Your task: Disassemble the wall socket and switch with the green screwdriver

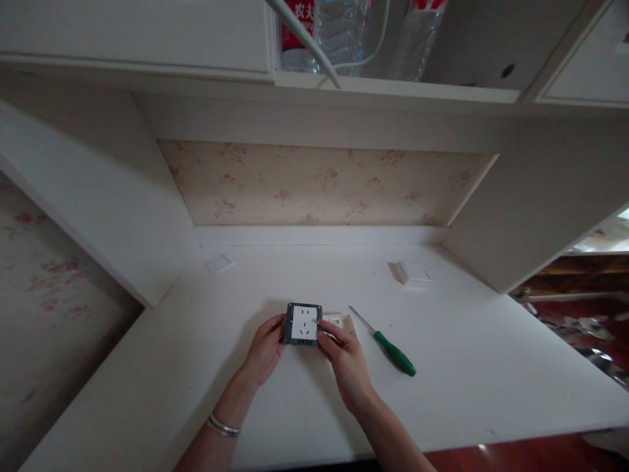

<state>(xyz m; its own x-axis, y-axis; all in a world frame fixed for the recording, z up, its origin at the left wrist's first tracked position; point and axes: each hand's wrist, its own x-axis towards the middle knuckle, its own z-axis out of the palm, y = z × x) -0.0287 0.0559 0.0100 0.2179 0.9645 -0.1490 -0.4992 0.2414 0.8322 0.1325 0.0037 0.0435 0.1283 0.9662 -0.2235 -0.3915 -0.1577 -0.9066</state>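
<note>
Left hand (265, 351) has its grip clamped on one side of a plug socket (303, 317), with fingers around the dark frame. Right hand (350, 370) has its thumb and finger close together at the other side of the socket; what sits between them is too small to see, so I cannot tell if that grip is clamped on anything. The socket is held up over the middle of the bench (457, 373), tilted so its white face and little plug holes show. Just behind the right hand, a cream box (348, 324) lies on the bench, partly hidden by the fingers. Near it, to the right, lies a screwdriver (396, 354) with a green handle. Its thin metal tip points to the back edge of the bench, and its handle end points to the front right corner. Close to the back right corner is a small white block (415, 271). Near the back left corner lies a thin, flat square piece (219, 263). Behind the back edge, the wall has flowery paper (304, 187). Above that, a shelf (393, 90) holds clear bottles (339, 33), and a white cord (308, 44) hangs in front.
</note>
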